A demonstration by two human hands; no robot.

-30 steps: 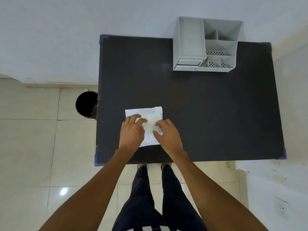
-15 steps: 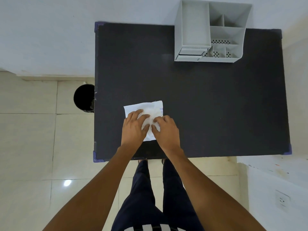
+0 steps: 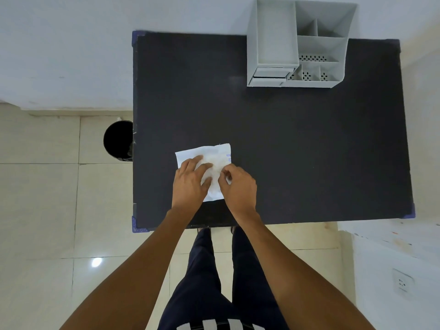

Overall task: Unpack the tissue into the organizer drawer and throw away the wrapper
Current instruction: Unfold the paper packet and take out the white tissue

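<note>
Both hands are on the tissue pack (image 3: pixel 215 160), which lies flat near the front edge of the dark worktop (image 3: pixel 309 151). The left hand (image 3: pixel 190 184) presses it down, fingers spread; the right hand (image 3: pixel 238 186) pinches the wrapper with curled fingers. Opening looks to be the step in hand. Next, the tear needs a firm pull, then a carry to the organizer (image 3: pixel 297 44) at the far edge; the bin (image 3: pixel 118 140) stands on the floor to the left.

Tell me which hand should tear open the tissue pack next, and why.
Probably the right hand: its fingertips already pinch the wrapper at the middle of the tissue pack. The left hand lies flat on the pack, well placed to pin it to the black table.
</note>
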